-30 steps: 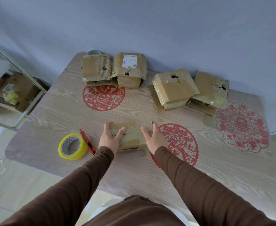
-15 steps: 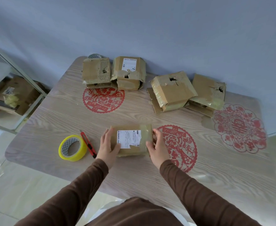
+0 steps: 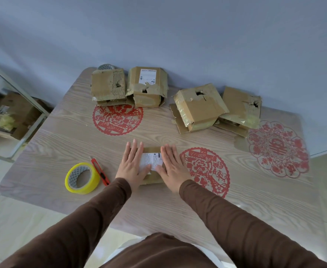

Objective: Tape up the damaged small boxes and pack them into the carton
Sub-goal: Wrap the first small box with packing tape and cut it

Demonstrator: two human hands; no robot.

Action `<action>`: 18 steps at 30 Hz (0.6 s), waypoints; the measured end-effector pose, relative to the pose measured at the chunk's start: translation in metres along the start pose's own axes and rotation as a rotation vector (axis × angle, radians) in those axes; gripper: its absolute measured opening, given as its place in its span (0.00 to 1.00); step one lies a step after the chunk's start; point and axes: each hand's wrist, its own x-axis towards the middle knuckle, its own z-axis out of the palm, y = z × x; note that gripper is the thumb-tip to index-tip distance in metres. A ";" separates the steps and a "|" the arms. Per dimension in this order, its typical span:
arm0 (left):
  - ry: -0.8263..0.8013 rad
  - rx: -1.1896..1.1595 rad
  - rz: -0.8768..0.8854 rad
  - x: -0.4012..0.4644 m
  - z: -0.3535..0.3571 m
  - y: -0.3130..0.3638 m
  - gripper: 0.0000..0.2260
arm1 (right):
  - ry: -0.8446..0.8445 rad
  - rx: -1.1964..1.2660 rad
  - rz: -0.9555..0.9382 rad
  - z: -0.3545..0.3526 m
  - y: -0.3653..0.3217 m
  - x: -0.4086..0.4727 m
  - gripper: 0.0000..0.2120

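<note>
Small box (image 3: 152, 163) under flat hands, tape roll (image 3: 82, 178), cutter (image 3: 100, 171) left

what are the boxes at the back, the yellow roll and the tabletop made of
Boxes at the back: brown corrugated cardboard, matte; fluting shows on the torn leftmost one, with glossy tape patches.
Yellow roll: shiny plastic tape, seemingly on a printed card core.
Tabletop: pale wood grain with a slight sheen, possibly laminate.
</note>
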 end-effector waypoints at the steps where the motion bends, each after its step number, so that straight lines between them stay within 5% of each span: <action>1: 0.004 -0.153 -0.111 0.001 -0.003 -0.001 0.37 | 0.035 0.107 0.025 -0.001 0.005 0.001 0.38; 3: 0.005 -0.373 -0.356 0.001 -0.013 -0.003 0.33 | 0.143 0.370 0.184 -0.007 0.009 0.001 0.36; 6: -0.097 -0.658 -0.576 0.000 -0.022 -0.002 0.28 | 0.060 0.793 0.389 -0.020 0.002 0.001 0.35; 10: 0.216 -1.001 -0.637 -0.004 -0.025 0.009 0.31 | 0.307 1.037 0.397 -0.040 -0.010 -0.005 0.20; 14: 0.278 -0.894 -0.620 -0.016 -0.014 0.007 0.24 | 0.387 1.038 0.427 -0.030 -0.006 -0.012 0.12; 18: 0.265 -0.812 -0.517 -0.016 -0.011 0.007 0.31 | 0.289 0.925 0.355 -0.020 -0.010 -0.012 0.24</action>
